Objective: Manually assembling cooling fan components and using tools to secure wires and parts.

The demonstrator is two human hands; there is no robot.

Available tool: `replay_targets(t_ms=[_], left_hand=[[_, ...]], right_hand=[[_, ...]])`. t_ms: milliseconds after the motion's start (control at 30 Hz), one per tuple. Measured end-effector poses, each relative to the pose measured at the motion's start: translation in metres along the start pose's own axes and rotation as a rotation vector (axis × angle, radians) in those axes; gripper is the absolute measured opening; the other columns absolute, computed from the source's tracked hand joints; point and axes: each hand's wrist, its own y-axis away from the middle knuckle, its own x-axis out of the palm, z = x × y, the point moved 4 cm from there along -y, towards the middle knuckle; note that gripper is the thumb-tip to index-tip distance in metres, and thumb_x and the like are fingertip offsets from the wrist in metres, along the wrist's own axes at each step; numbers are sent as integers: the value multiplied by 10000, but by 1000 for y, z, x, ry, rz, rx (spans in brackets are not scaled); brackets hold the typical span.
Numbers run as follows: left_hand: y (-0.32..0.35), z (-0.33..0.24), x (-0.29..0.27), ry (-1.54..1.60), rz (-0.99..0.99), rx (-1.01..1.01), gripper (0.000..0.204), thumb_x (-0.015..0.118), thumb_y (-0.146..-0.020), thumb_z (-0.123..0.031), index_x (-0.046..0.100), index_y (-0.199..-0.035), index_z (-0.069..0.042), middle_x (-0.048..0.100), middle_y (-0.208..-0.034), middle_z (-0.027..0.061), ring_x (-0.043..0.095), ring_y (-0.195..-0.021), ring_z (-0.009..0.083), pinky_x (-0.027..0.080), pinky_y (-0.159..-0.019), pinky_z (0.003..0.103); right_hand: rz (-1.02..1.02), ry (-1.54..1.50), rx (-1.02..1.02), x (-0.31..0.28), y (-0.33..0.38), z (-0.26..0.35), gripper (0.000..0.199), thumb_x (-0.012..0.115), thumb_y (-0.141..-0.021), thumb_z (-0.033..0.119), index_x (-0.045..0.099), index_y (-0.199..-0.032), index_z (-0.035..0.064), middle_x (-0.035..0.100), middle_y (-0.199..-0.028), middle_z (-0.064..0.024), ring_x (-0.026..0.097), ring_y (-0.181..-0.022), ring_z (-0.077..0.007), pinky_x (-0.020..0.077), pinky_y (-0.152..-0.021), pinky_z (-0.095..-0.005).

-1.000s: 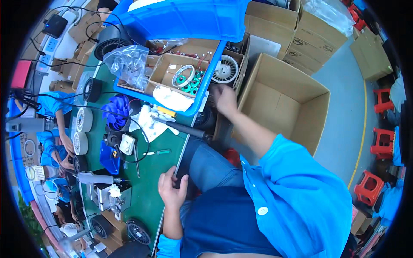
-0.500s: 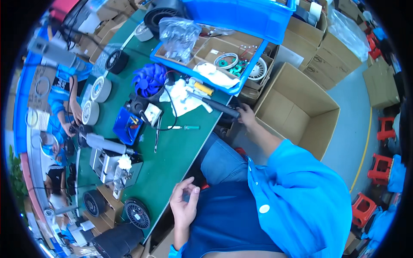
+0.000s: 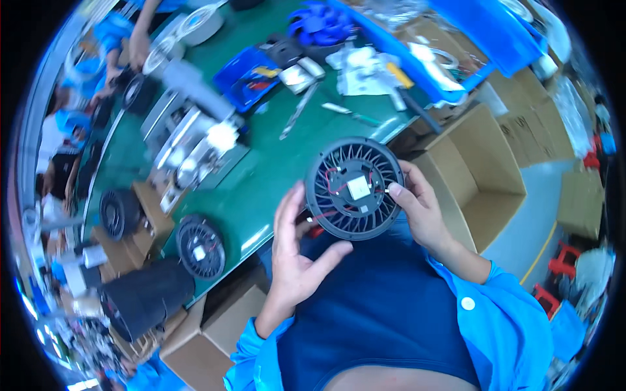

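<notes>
Gripping the round black plastic fan grille with white square label (image 3: pixel 352 202), the right hand (image 3: pixel 424 212) is clamped at its three o'clock rim, probably to leave the thin red wires (image 3: pixel 339 187) on the upward face free. The left hand (image 3: pixel 293 260) is open and curved around eight o'clock, apart from the right; whether it touches the rim, I cannot tell. The grille is above the near edge of the smooth green table (image 3: pixel 277 159), seemingly for a close look. Further at eight o'clock, a similar black spoked disc (image 3: pixel 201 251) stands tilted; at three o'clock, the open brown cardboard box (image 3: pixel 486 176) seems within easy reach.
</notes>
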Motion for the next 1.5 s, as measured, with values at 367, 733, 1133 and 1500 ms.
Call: replay_targets(t_ms=[367, 733, 1133, 1500], left_hand=[[43, -18, -64, 143, -447, 176, 767, 802, -917, -68, 393, -1566, -64, 329, -1675, 217, 439, -1492, 301, 459, -1157, 435], [37, -4, -77, 193, -596, 275, 184, 538, -1089, -67, 521, -1273, -63, 518, -1531, 274, 609, -1229, 176, 495, -1013, 305], [39, 0, -77, 228, -598, 191, 151, 559, -1080, -64, 467, -1200, -61, 471, -1547, 337, 552, -1360, 258, 394, -1172, 413], [31, 9, -75, 220, -610, 145, 146, 556, -1077, -46, 449, -1172, -70, 483, -1537, 338, 574, -1330, 237, 425, -1140, 387]], right_hand=[[322, -80, -53, 104, -32, 29, 501, 569, -1073, 161, 438, -1522, -17, 610, -1364, -94, 591, -1258, -146, 466, -1087, -316], [260, -89, -92, 118, -20, 32, 528, 641, -1060, 130, 426, -1522, -6, 614, -1166, -52, 604, -1087, -102, 503, -949, -272], [311, -36, -76, 115, -20, 26, 605, 659, -1029, 134, 374, -1541, -19, 545, -1365, -107, 583, -1248, -167, 474, -1082, -331], [253, -25, -107, 110, -21, 13, 693, 786, -970, 149, 403, -1529, 4, 559, -1086, -47, 602, -861, -68, 519, -763, -231]])
